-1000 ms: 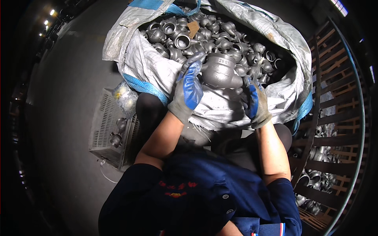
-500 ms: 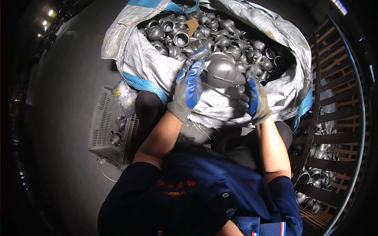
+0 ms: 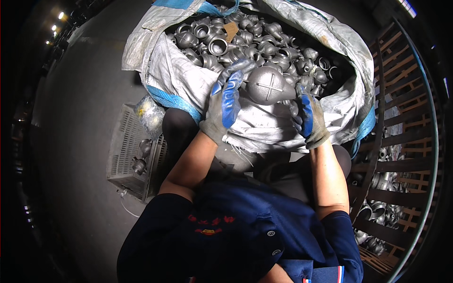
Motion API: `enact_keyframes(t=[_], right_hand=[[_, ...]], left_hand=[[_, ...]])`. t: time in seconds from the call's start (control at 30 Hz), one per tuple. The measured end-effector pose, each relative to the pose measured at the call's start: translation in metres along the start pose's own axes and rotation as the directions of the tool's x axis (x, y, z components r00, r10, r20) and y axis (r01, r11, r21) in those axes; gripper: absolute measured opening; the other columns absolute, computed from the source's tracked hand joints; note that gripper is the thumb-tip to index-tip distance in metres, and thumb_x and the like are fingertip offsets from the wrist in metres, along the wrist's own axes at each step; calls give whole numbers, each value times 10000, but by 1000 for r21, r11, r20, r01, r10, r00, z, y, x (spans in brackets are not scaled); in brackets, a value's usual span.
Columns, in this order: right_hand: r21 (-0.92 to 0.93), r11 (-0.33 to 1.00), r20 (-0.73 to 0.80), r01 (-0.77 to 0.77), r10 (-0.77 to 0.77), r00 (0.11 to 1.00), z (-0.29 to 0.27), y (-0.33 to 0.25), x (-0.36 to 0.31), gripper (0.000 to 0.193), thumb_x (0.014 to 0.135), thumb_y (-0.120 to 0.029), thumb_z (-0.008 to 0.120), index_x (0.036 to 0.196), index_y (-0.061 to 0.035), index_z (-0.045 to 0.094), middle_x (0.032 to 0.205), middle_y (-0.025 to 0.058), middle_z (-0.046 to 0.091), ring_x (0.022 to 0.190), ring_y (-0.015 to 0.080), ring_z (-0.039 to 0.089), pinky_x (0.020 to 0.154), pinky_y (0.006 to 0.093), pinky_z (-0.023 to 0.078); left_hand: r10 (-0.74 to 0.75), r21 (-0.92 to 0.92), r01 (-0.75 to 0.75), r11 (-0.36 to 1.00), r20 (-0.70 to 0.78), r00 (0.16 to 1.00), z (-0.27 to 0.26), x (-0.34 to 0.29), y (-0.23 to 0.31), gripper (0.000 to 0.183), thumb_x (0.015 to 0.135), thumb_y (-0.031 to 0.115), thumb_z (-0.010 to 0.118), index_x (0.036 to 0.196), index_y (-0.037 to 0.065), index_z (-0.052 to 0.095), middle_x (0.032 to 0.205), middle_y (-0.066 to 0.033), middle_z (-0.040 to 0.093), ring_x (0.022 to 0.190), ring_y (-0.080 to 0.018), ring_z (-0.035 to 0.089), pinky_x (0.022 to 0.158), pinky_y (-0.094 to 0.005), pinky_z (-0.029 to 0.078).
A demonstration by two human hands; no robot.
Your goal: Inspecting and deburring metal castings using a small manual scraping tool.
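Observation:
Between my two gloved hands is a rounded grey metal casting (image 3: 265,86), its domed side with a raised cross-shaped rib facing me. My left hand (image 3: 227,100) is closed on its left end, thumb side up. At the casting's narrower right end, my right hand (image 3: 310,115) curls its fingers round the tip. Both gloves are grey with blue coated palms. The casting is held over the near rim of a large white woven sack (image 3: 184,78). Many similar grey castings (image 3: 266,49) lie heaped inside that sack, some with round openings showing.
To the left on the floor stands a grey slatted plastic crate (image 3: 123,158) with a few castings in it, a clear plastic bag (image 3: 149,114) at its corner. A brown slatted metal cage (image 3: 401,141) holding more castings rises at the right. Blue straps (image 3: 174,101) hang from the sack.
The casting has turned between my hands, so the cross-shaped rib now faces up toward me. My right hand has shifted slightly; my left hand has stayed nearly in place.

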State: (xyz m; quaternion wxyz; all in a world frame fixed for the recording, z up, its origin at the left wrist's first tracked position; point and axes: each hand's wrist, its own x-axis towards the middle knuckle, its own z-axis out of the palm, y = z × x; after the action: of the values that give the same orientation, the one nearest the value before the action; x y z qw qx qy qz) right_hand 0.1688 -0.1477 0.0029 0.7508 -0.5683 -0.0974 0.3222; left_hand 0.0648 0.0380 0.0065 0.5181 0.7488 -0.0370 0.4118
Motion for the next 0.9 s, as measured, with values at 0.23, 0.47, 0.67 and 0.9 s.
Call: enact_keyframes(t=[0.23,0.47,0.67,0.9], right_hand=[[-233,971,-78,-53,36,996,-5,1,-3,278,931,-361,424,933,-103,528,559,-7,475,354,57,371,308,194,264],[-722,-96,563,685,-658,501,-23,10,10,407,799,-129,555,1198,-65,504,839,69,555,593,156,491,509,270,379],[-687,686,176,240,-164,971,-20,1,-2,473,815,-126,596,1268,-83,467,939,76,589,669,153,544,567,284,431],[-637,693,190,337,-283,940,-10,2,-2,330,835,-137,584,1155,-61,554,867,62,601,641,84,546,519,228,433]], left_hand=[[-544,-470,476,743,-9,839,2,-8,-8,263,929,141,458,1124,-5,560,1077,-87,599,972,-136,556,878,-267,420],[-628,-357,590,724,11,778,-4,-21,-29,331,929,264,469,1127,23,577,899,-54,602,788,-92,543,686,-234,447],[-776,-445,703,555,27,630,0,-27,-42,299,914,305,491,847,43,617,670,-2,519,574,-62,438,488,-207,361],[-764,-385,716,582,41,644,6,-28,-44,331,914,354,498,983,51,611,695,10,575,521,-27,467,466,-174,381]])
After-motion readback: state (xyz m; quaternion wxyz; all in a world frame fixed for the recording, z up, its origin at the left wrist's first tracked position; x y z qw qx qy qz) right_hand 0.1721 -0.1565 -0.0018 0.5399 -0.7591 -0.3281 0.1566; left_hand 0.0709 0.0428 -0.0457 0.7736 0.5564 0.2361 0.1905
